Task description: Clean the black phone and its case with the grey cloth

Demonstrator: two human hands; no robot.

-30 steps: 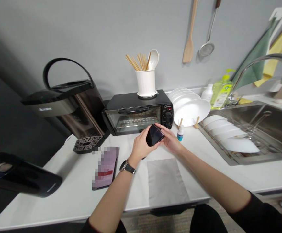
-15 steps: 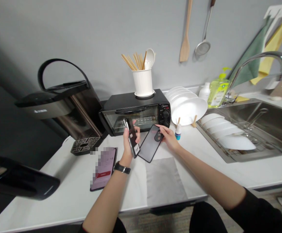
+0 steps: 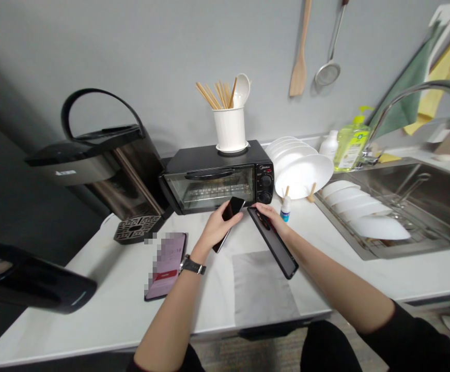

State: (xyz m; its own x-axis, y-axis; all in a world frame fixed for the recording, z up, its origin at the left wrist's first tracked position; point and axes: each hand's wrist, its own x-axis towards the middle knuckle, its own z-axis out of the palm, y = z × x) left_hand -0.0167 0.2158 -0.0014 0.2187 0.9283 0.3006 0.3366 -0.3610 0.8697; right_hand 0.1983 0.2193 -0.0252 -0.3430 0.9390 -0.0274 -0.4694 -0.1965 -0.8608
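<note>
My left hand (image 3: 217, 226) is closed around a black smartphone (image 3: 233, 207), its dark glossy screen facing up toward me. In my right hand (image 3: 272, 217) is a phone case (image 3: 277, 245) with a black rim and a see-through grey back, pinched at its upper end by the camera cutout and tilted. The phone and the case are apart, a small gap between them. Below them a grey cloth (image 3: 261, 289) lies flat on the white counter (image 3: 213, 305). Left of my left wrist rests a second phone (image 3: 166, 266) with a lit pink screen, partly blurred out.
A black toaster oven (image 3: 213, 157) stands behind my hands, a white utensil holder (image 3: 230, 129) on top. Near my right hand is a small white-and-blue bottle (image 3: 285, 209). White plates (image 3: 306, 173) and a sink (image 3: 379, 248) are at right; a dark drink machine (image 3: 120, 170) stands left.
My left hand has rolled over, turning the phone's screen up. The case in my right hand has swung from leaning left to slanting down to the right, away from the phone.
</note>
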